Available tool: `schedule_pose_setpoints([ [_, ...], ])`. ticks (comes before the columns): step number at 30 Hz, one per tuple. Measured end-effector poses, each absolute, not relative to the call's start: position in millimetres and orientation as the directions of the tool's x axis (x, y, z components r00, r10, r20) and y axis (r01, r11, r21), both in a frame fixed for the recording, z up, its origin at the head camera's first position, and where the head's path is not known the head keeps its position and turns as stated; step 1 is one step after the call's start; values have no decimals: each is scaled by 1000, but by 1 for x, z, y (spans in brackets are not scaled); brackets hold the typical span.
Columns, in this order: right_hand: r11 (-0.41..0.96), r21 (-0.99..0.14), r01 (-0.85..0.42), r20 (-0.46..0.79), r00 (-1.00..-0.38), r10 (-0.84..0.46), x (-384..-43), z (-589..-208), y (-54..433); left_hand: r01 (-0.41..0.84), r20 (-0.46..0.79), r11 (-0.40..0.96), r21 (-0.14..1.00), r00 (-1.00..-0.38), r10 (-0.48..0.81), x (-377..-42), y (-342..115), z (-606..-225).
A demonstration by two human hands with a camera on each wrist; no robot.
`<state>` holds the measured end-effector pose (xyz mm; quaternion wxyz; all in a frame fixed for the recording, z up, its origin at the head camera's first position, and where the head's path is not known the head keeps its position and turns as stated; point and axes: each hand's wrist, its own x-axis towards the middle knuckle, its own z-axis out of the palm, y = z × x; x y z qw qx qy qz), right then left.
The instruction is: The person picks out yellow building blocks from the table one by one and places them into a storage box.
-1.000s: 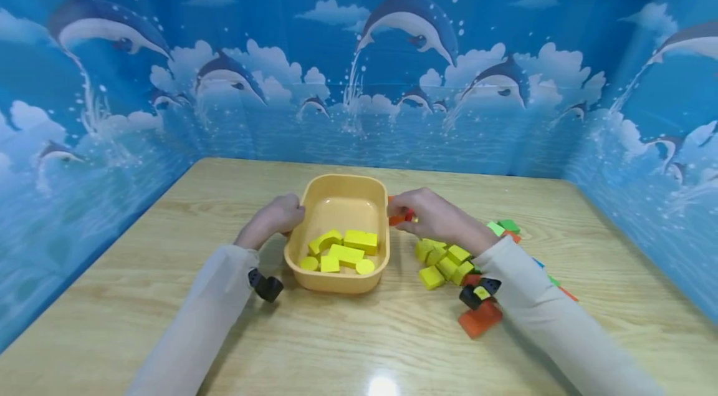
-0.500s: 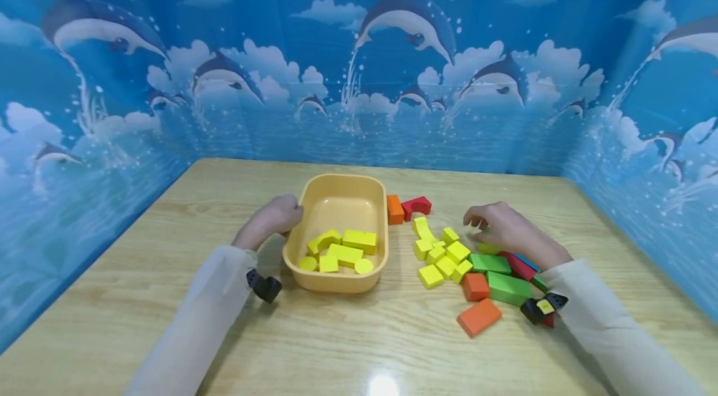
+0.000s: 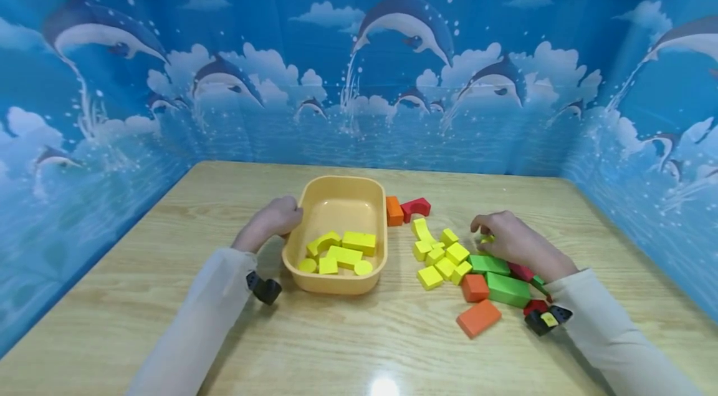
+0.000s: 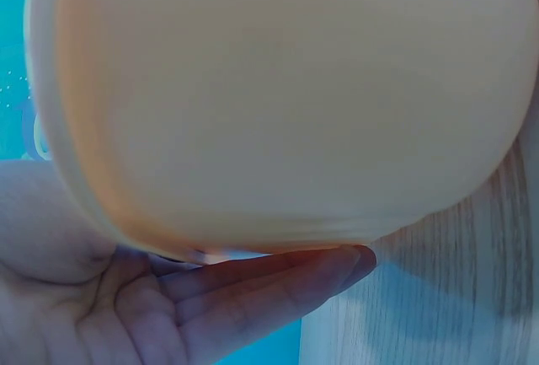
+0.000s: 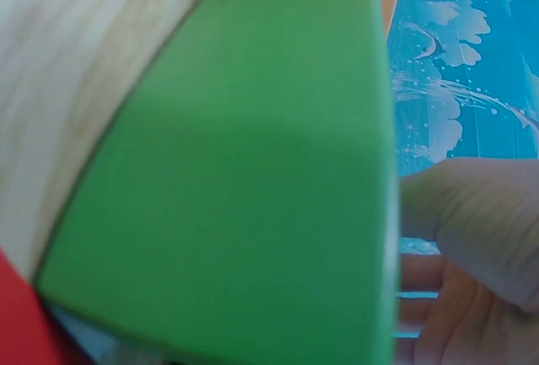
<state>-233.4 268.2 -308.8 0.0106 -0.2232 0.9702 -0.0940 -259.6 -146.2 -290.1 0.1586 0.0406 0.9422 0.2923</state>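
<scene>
A tan plastic bin (image 3: 342, 284) stands in the middle of the head view with several yellow blocks (image 3: 344, 255) grouped at its near end. My left hand (image 3: 275, 216) grips the bin's left side at the rim; in the left wrist view its fingers (image 4: 278, 293) lie along the outer wall. On the right, my right hand (image 3: 513, 239) is down among loose blocks, with a small yellow block (image 3: 487, 239) between fingers and thumb, mostly hidden by the hand. A green block (image 5: 244, 163) fills much of the right wrist view and covers part of that hand.
A cluster of yellow blocks (image 3: 443, 259) lies between bin and right hand. Nearer are a green block (image 3: 507, 289) and a red-orange block (image 3: 478, 318). An orange block (image 3: 394, 211) and a red arch block (image 3: 416, 207) lie right of the bin. A dolphin-print curtain (image 3: 359, 72) surrounds the table.
My right hand has left the orange and red arch blocks beside the bin and moved right, to a yellow block. My left hand keeps its grip on the bin.
</scene>
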Motion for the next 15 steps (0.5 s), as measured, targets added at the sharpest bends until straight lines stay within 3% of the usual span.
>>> schedule_pose_setpoints([
  [15, 883, -160, -442, 20, -895, -445, -231, -311, 271, -11, -272, 827, 562, -947, 172, -260, -146, -291],
])
